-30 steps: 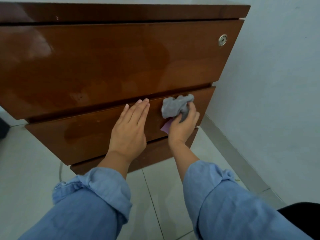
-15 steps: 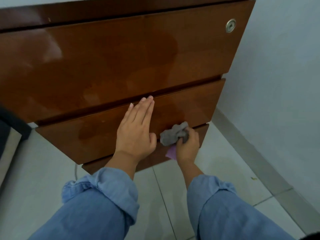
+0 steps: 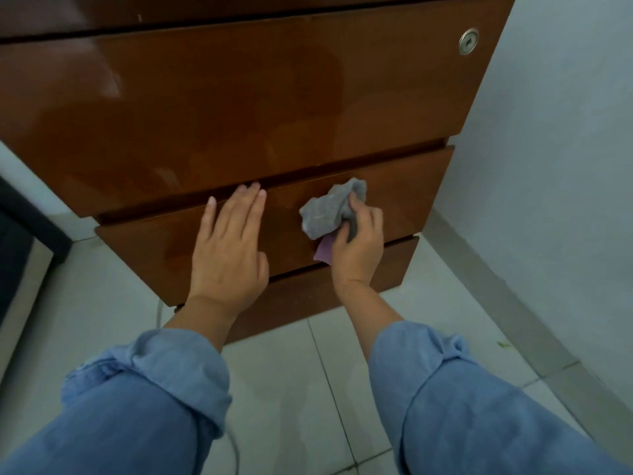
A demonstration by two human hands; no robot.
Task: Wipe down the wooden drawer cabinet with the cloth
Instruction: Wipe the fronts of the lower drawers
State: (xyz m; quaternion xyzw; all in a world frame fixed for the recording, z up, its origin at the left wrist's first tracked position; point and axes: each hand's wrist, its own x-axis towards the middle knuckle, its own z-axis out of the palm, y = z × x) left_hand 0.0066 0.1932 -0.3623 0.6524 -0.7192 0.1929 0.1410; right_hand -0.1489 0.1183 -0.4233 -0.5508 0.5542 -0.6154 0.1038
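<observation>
Now: wooden drawer cabinet [image 3: 239, 108] fills upper frame, glossy brown, three drawer fronts visible. Round silver lock [image 3: 468, 41] at upper right corner of top drawer front. Left hand [image 3: 228, 248] flat against middle drawer front [image 3: 404, 197], fingers straight and together, fingertips reaching dark gap under top drawer; holding nothing, just pressing on wood. Right hand [image 3: 358, 248] to its right, fingers curled round crumpled grey cloth [image 3: 329, 209], gripping it; cloth bunched up, touching middle drawer front, right of left hand and apart from it. Purple patch [image 3: 323, 250] showing under cloth by right palm; cannot tell whether part of cloth or separate piece. Bottom drawer front [image 3: 387, 265] below right wrist, in shadow. Both forearms bare, rolled blue sleeves [image 3: 164, 378] at lower frame. White tiled floor [image 3: 291, 371] beneath, pale wall [image 3: 555, 132] just beside cabinet's right side, grey skirting [image 3: 493, 289] along wall base. Thin pale cable [image 3: 159, 311] on floor under cabinet's lower left edge. Dark object [image 3: 20, 241] at left edge, too cropped to tell. Small green speck [image 3: 503, 344] on floor near skirting.
</observation>
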